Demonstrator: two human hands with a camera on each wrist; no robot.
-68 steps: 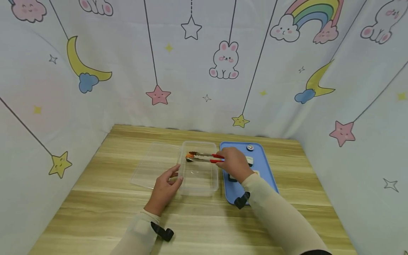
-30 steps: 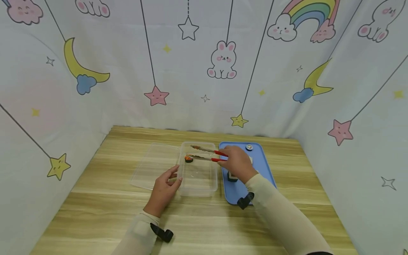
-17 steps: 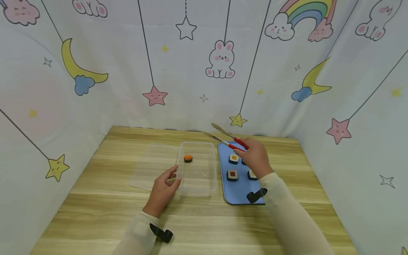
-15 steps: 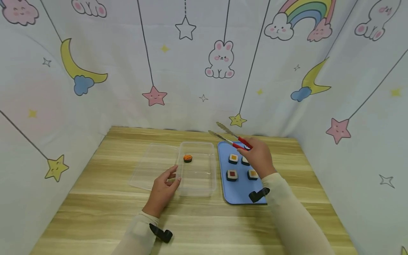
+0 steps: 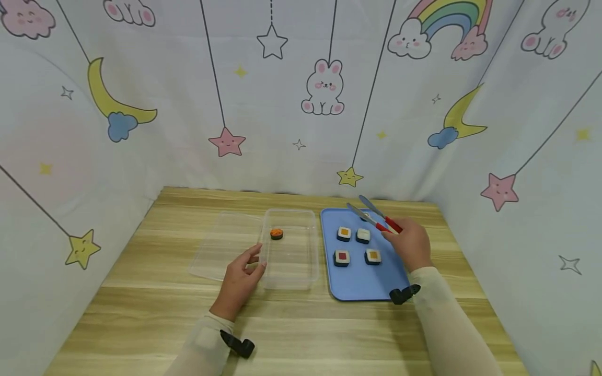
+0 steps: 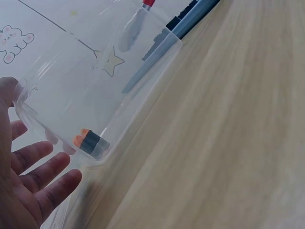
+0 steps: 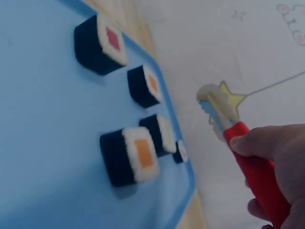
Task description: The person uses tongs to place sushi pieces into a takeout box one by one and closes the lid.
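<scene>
My right hand grips the red handles of a pair of metal tongs over the back right of a blue tray. The tong arms are spread with nothing between them; in the head view they partly cover a small round sushi roll. Several squarish sushi rolls, one with a red centre, sit on the tray. My left hand touches the left side of a clear plastic container, fingers loosely extended. Inside, at the container's left, lies an orange-topped sushi piece, seen side-on in the left wrist view.
A clear flat lid lies on the wooden table left of the container, partly beneath its edge or beside it. White curtains with printed stars and rabbits enclose the table at the back and sides.
The tongs have let go of the orange-topped sushi inside the container. My right hand has carried them up and right, over the tray. My left hand stays at the container.
</scene>
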